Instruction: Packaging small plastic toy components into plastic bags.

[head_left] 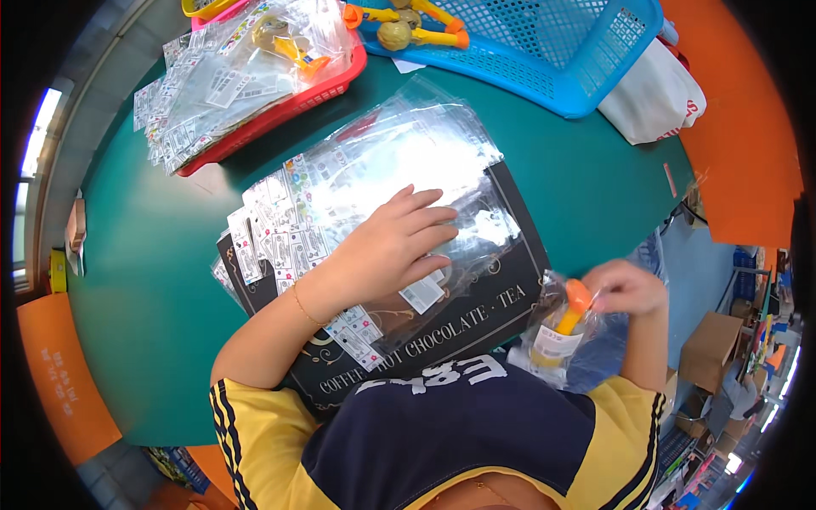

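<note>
My left hand (408, 238) lies with fingers spread on a stack of clear plastic bags (382, 157), whose edges carry printed white strips. Under the stack is a black board with light lettering (510, 327). At the near right, my right hand (627, 287) is closed at the end of a clear bag with an orange-and-yellow toy (568, 319) inside. A white label sits on that bag. What the right fingers pinch exactly is partly hidden.
A red basket (280, 115) heaped with bagged pieces stands at the far left. In a blue basket (544, 72) at the far side lie several yellow-and-orange toys with tan balls (395, 36). A white bag (653, 93) sits beside it. All rest on a green table (144, 323).
</note>
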### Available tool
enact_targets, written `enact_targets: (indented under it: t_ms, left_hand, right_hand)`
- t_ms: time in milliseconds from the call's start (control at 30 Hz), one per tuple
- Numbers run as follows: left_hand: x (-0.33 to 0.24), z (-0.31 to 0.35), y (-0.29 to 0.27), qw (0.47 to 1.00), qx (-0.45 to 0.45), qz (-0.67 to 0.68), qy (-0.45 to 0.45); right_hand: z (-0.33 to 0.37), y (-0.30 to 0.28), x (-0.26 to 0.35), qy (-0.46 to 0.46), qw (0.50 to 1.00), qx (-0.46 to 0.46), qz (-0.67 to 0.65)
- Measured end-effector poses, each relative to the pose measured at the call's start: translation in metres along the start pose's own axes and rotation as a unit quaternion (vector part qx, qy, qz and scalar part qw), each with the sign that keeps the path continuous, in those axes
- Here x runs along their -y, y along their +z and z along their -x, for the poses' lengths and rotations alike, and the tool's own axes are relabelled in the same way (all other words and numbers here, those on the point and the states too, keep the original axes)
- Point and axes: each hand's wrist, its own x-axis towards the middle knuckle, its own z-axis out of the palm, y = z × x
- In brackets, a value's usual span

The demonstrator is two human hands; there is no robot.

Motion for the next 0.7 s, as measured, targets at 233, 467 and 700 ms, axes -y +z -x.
enact_targets:
  t_ms: [233, 467, 700]
  left_hand:
    - [-0.009, 0.003, 0.001, 0.991, -0.007, -0.134, -0.029]
    - [-0.005, -0.002, 0.007, 0.988, 0.031, -0.149, -0.009]
    - [-0.018, -0.010, 0.004, 0.982, 0.011, -0.187, -0.033]
  right_hand:
    - [0.031, 0.047, -0.052, 0.335, 0.860, 0.029, 0.383]
    - [0.038, 0.058, -0.242, 0.409, 0.828, 0.088, 0.374]
    - [0.083, 0.018, -0.299, 0.527, 0.738, -0.080, 0.413]
